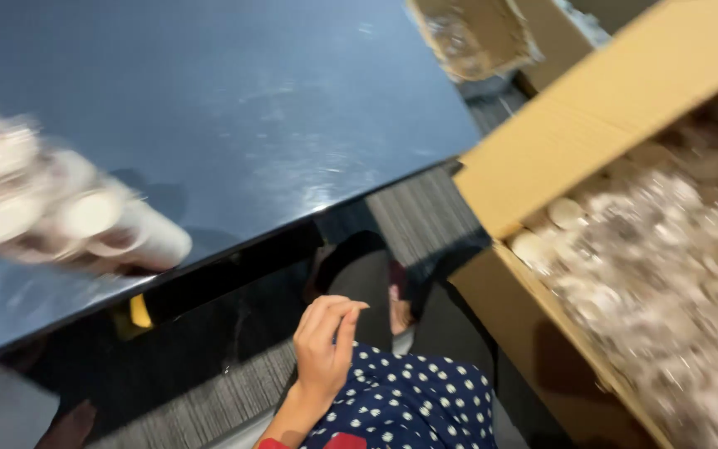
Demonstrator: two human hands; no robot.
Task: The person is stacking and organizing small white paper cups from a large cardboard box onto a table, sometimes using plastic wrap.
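My left hand (324,345) hangs over my lap with its fingers loosely curled and nothing in it. It sits below the near edge of a dark blue table (234,108). A blurred bundle of white paper cups in clear wrap (51,216) lies on the table at the left, close to the edge and well apart from the hand. To the right stands an open cardboard box (558,150) filled with several more wrapped stacks of cups (666,258). My right hand is out of the frame.
My lap in dark blue dotted cloth (413,403) fills the bottom centre. Grey striped carpet (425,216) lies between table and box. A second cardboard box with plastic wrap (475,37) stands at the top. A yellow object (139,312) shows under the table.
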